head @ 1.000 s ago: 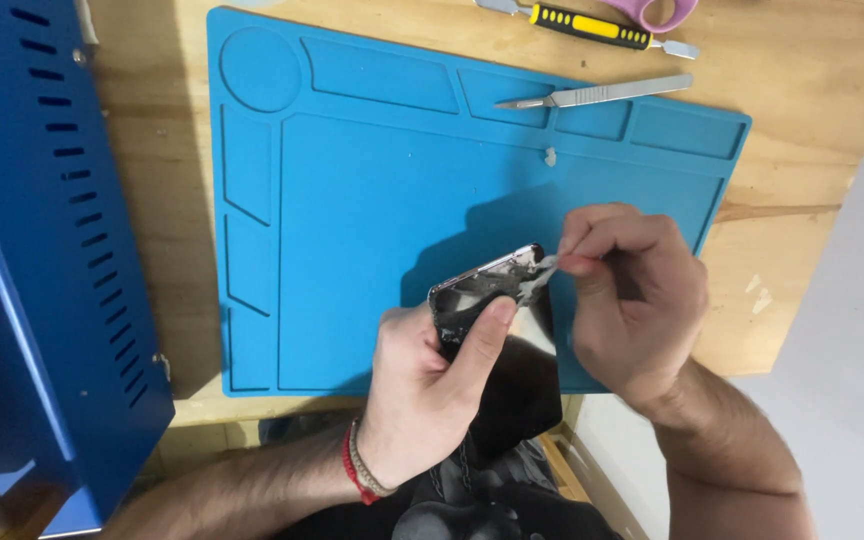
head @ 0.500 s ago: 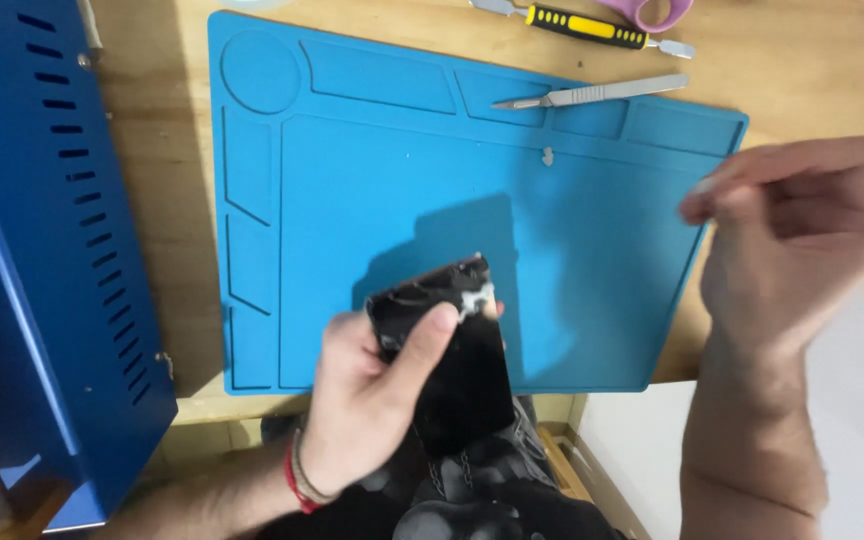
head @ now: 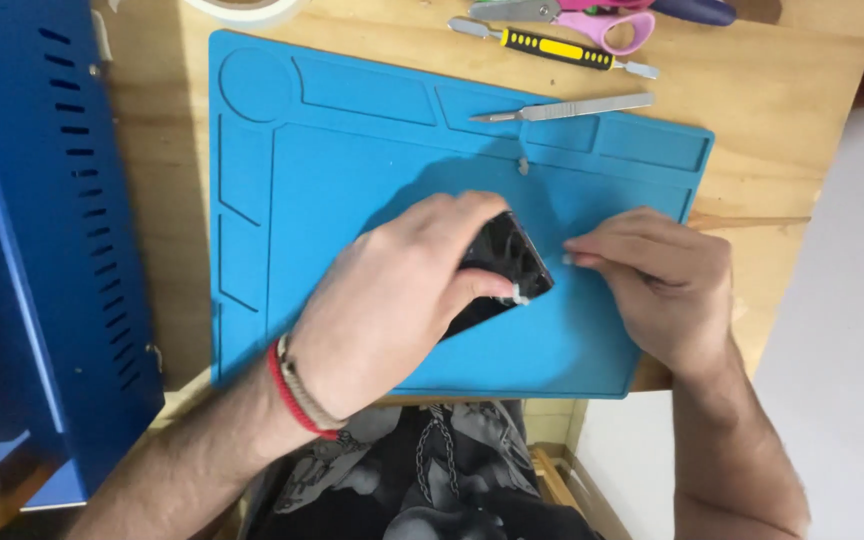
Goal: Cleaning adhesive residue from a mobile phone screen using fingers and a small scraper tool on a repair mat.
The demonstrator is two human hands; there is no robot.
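My left hand grips a black, glossy phone-like device and holds it low over the blue silicone work mat. Its thumb lies along the device's lower edge, near a small white bit at the corner. My right hand sits just right of the device. Its fingertips are pinched together, almost touching the device's right edge. Nothing shows between those fingers. A red cord bracelet circles my left wrist.
A slim metal blade tool lies on the mat's top edge, with a tiny part below it. Behind are a yellow-and-black screwdriver, pink-handled scissors and a tape roll. A blue perforated metal box stands at the left.
My right hand swung away to the right, then came back beside the device. My left hand moved the device up and onto the middle of the mat.
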